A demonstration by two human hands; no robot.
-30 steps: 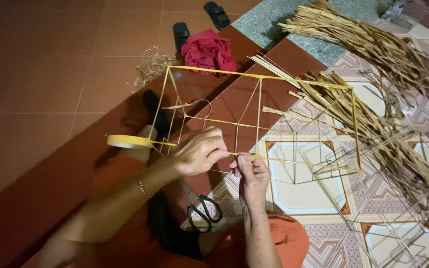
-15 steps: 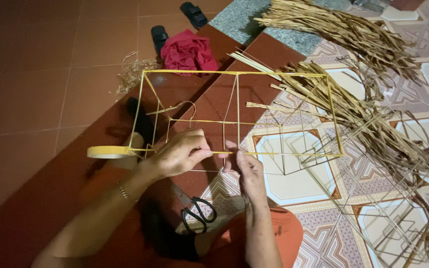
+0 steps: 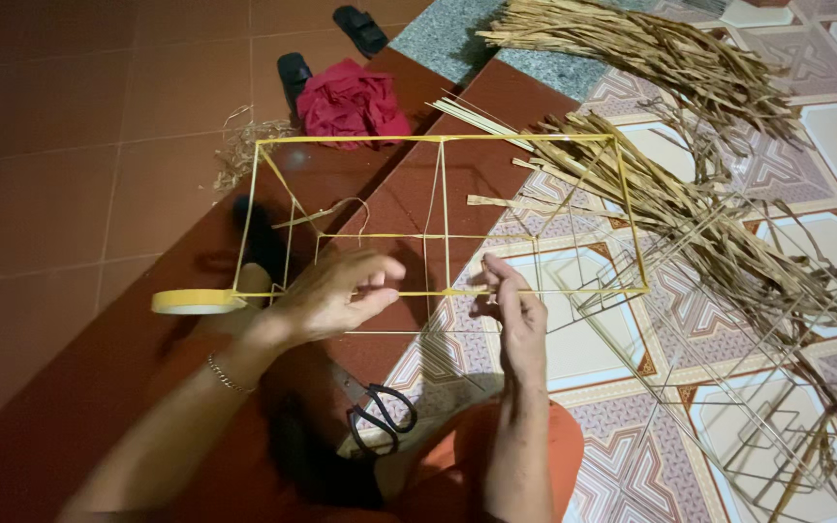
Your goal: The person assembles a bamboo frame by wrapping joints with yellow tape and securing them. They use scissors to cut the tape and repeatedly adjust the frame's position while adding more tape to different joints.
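left hand [image 3: 333, 295] and right hand [image 3: 512, 308] pinching the lower yellow rail of a box-shaped stick frame [image 3: 438, 189], held upright above the tiled floor [image 3: 128, 184]. yellow tape roll [image 3: 193, 301] on the frame's left corner, scissors [image 3: 380, 415] below, dried leaf strips [image 3: 690, 194] right, red cloth [image 3: 353, 102] behind.

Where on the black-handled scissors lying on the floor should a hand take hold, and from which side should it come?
Probably by the two black handle loops of the scissors, coming from above and from the person's side. They lie flat, loops nearest the person, blades pointing away beneath the left hand; nothing covers the loops.
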